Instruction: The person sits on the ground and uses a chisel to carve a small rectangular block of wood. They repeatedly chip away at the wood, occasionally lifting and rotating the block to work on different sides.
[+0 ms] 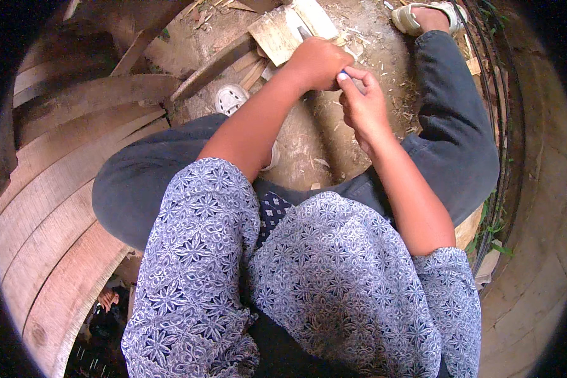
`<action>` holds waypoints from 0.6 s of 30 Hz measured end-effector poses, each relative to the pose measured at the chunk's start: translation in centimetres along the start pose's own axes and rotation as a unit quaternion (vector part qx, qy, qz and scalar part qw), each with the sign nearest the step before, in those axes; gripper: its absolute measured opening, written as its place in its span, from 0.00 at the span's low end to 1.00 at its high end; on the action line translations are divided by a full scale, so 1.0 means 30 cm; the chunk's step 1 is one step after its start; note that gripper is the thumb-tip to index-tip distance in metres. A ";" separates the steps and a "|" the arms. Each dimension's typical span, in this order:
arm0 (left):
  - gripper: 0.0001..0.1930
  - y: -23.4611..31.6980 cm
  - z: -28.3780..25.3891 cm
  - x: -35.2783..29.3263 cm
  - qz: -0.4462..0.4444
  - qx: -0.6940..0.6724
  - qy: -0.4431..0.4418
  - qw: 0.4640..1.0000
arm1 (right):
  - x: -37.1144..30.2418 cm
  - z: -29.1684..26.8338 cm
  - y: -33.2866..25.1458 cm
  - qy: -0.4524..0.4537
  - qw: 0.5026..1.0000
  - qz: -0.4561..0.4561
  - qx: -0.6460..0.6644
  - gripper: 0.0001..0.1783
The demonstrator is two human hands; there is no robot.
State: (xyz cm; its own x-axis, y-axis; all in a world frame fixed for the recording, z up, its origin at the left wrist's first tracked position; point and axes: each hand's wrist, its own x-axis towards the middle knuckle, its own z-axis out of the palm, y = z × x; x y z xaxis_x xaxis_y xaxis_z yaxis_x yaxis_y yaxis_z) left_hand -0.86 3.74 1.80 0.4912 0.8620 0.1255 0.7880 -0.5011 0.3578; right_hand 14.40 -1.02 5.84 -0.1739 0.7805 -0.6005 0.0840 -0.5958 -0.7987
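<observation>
My left hand (pixel 322 65) is closed in a fist around a tool with a flat grey metal blade (pixel 304 32). The blade sticks out past the knuckles over a pale board (pixel 274 36); most of the handle is hidden, so its exact kind is unclear. A bit of blue shows between the two hands. My right hand (pixel 366 107) meets the left one there, its thumb and fingers pinched at the tool's near end. A second pale wood piece (pixel 316 17) lies beside the board, with something white between them.
Wood shavings (pixel 403 94) litter the brown ground. Curved-looking planks (pixel 75 195) stand along the left, and a wooden beam (pixel 211 66) slants near the board. My legs spread around the work, in white clogs (pixel 231 99). Black cables (pixel 499 120) run along the right by a wall (pixel 538 208).
</observation>
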 end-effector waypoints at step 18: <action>0.09 -0.087 -0.008 0.024 0.005 0.017 -0.027 0.999 | 0.066 0.042 -0.031 -0.009 1.000 -0.009 0.016 0.17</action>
State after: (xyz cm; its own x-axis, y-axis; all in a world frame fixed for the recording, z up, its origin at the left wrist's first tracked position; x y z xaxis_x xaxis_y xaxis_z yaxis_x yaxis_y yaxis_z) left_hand -2.64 5.67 1.17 0.5176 0.8521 0.0782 0.7950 -0.5127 0.3242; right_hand 12.75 0.84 5.45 -0.1937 0.7876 -0.5850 0.0496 -0.5877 -0.8076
